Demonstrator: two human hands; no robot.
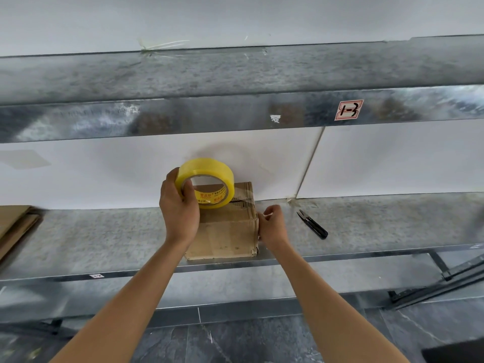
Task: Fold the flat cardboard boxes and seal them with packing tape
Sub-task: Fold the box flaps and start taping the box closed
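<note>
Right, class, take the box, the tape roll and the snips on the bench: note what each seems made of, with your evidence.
Box: matt brown corrugated cardboard; layered edges show at its corner. Tape roll: glossy yellowish plastic film, printed core probably card; the pulled strip looks clear. Snips: blades look like dark metal, black handle likely plastic; too small to be sure.

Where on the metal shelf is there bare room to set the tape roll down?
Bare shelf between the flat cardboard and the box, and right of the snips. Crowded: the gap between box and snips, where the right hand pinches the tape.
</note>
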